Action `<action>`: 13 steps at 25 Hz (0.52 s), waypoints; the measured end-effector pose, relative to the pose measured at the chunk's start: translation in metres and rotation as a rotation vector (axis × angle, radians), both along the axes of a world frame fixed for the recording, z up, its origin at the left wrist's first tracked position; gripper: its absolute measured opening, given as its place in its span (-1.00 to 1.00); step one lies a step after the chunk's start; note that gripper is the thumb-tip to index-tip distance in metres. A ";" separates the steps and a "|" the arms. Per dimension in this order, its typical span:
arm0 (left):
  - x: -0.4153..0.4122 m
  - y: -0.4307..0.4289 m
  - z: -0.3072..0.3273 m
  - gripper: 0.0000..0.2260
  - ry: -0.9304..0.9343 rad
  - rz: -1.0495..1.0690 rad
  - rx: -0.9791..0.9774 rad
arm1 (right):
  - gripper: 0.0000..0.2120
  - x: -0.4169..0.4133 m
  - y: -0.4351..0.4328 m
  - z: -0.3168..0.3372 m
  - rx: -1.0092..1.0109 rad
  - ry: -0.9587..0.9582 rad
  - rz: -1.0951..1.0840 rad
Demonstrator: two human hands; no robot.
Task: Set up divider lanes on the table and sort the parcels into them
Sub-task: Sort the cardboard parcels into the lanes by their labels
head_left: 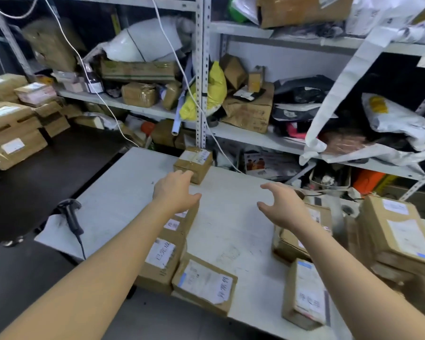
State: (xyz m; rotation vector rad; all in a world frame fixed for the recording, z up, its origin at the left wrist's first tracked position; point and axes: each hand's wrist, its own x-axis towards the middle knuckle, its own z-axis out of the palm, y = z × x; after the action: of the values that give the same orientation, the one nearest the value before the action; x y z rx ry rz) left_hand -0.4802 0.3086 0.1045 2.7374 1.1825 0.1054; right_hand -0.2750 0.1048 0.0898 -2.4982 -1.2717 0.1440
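Head view: left hand [176,191] and right hand [284,206] hover empty, fingers spread wide, over table [231,217]. Risk: a hasty reach for the small parcel [193,163] at the far edge could shove it off.

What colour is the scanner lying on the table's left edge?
Black; the scanner shows clearly in the head view.

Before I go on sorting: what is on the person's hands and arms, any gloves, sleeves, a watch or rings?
Both are bare. The left hand and right hand wear no gloves, and no rings show on the fingers in view. Both forearms are uncovered as far as the picture's lower edge: no sleeve, watch, wristband or marking shows on either.
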 end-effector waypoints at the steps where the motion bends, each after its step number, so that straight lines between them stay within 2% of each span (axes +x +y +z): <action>1: -0.001 0.015 -0.001 -0.45 -0.001 0.003 -0.002 | -0.48 0.001 0.017 -0.003 -0.004 0.006 0.001; 5: 0.003 0.079 -0.021 -0.49 -0.025 0.018 -0.055 | -0.49 0.015 0.087 -0.027 0.001 0.081 0.005; 10: 0.023 0.156 -0.068 -0.38 0.045 0.081 -0.165 | -0.50 0.045 0.174 -0.072 -0.006 0.272 0.007; 13: 0.045 0.203 -0.095 -0.36 0.026 0.099 -0.240 | -0.51 0.062 0.222 -0.099 -0.014 0.349 -0.060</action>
State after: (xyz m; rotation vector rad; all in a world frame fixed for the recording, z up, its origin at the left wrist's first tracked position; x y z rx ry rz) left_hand -0.4347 0.5114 0.0099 2.4812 1.2481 -0.0568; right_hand -0.2128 0.3269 -0.0092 -2.3832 -1.0537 0.5494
